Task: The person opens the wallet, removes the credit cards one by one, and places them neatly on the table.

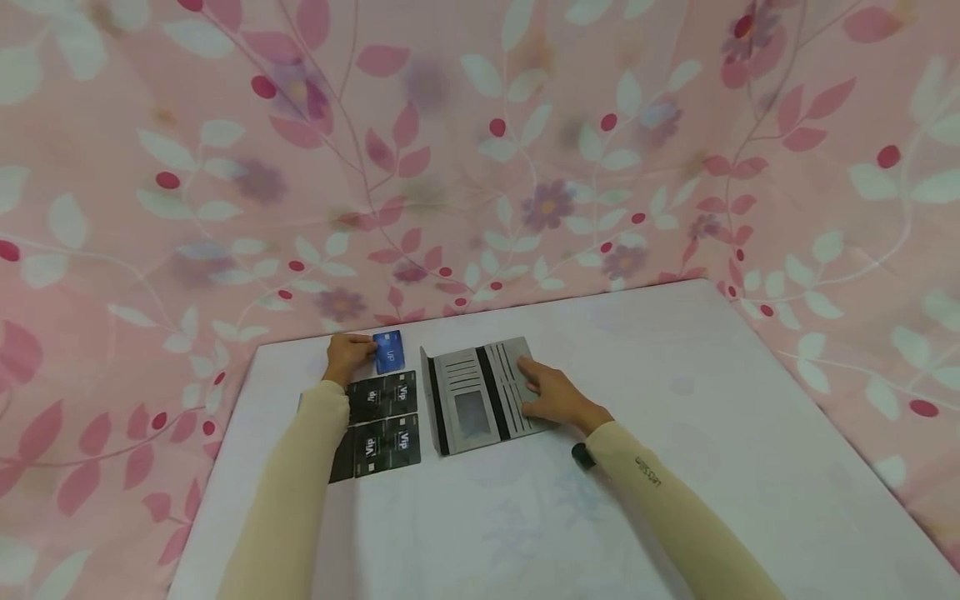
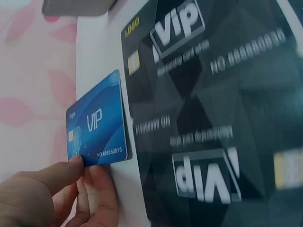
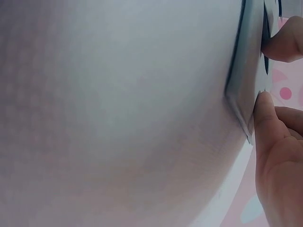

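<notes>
My left hand [image 1: 349, 357] pinches the lower corner of a blue VIP card [image 2: 97, 120] between thumb and fingers. The card is held beside several black VIP cards [image 1: 386, 444], which lie in rows, partly hidden by the left sleeve. To the right of them lies an opened grey long wallet [image 1: 459, 379] with card slots, a clear window and dark bands. My right hand [image 1: 557, 395] rests on the wallet's right panel. In the right wrist view, the thumb and a finger touch the panel [image 3: 249, 80] near a dark slot opening.
A white-covered table [image 1: 712, 433] carries everything, its back edge meeting a pink floral cloth [image 1: 480, 167]. A small dark object [image 1: 582, 456] shows beside the right sleeve. At the top of the left wrist view is a grey rounded object [image 2: 78, 6].
</notes>
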`<move>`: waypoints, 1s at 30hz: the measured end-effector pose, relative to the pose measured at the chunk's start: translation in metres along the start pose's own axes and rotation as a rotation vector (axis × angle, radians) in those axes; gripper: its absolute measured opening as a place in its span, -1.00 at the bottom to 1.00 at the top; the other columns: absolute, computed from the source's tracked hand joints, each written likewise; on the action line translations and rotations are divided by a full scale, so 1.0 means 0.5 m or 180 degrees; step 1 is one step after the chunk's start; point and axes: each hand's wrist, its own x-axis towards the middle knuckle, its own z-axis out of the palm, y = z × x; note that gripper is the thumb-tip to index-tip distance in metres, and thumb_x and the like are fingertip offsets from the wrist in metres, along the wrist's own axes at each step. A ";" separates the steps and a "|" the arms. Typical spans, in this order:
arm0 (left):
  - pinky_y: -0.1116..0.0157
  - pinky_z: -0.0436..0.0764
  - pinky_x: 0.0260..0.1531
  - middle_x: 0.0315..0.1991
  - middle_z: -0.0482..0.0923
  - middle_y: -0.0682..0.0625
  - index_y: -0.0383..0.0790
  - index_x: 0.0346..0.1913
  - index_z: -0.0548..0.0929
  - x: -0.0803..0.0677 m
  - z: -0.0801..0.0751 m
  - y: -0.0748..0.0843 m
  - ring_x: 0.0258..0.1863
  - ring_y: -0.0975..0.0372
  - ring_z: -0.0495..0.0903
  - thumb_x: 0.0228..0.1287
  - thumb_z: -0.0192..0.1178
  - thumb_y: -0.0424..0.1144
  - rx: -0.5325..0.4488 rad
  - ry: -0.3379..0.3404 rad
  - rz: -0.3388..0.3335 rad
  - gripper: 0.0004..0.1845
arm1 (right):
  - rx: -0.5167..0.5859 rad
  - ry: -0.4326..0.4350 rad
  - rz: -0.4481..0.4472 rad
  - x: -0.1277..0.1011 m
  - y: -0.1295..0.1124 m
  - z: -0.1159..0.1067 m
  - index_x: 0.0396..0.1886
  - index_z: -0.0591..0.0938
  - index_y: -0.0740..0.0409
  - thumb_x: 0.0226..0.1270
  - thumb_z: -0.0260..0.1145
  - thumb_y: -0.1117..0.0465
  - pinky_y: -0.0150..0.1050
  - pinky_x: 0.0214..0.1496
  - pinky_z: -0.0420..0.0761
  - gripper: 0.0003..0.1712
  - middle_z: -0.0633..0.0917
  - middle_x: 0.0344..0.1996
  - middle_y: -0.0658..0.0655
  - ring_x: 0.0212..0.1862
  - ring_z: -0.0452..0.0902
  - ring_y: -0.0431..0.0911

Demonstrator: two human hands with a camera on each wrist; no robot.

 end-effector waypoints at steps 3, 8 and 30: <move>0.12 0.67 -0.14 -0.08 0.64 -0.37 -0.50 -0.02 0.67 0.005 0.012 -0.002 -0.20 0.00 0.71 0.24 0.31 -0.38 0.0215 0.0068 0.0118 -0.71 | 0.0023 -0.0020 0.0004 0.002 -0.003 0.001 0.52 0.03 0.32 0.06 0.37 0.41 -0.26 0.27 0.40 0.05 0.15 0.48 0.22 0.36 0.32 0.02; 0.01 0.62 -0.08 -0.13 0.66 -0.35 -0.51 -0.09 0.70 0.016 0.028 0.003 -0.14 -0.12 0.66 0.24 0.30 -0.37 0.0945 0.0246 0.0500 -0.74 | -0.0033 -0.0007 0.0026 0.006 -0.004 0.000 0.53 0.03 0.29 0.06 0.39 0.39 -0.29 0.27 0.39 0.06 0.15 0.48 0.18 0.36 0.32 -0.02; 0.04 0.61 -0.16 -0.18 0.64 -0.19 -0.31 -0.10 0.67 -0.064 0.081 0.138 -0.23 0.01 0.60 0.34 0.14 -0.24 0.1476 -0.0688 0.1588 -0.78 | 0.0027 0.0036 0.0079 0.003 -0.004 0.002 0.52 0.05 0.32 0.02 0.37 0.44 -0.27 0.26 0.42 0.06 0.14 0.49 0.22 0.35 0.33 0.04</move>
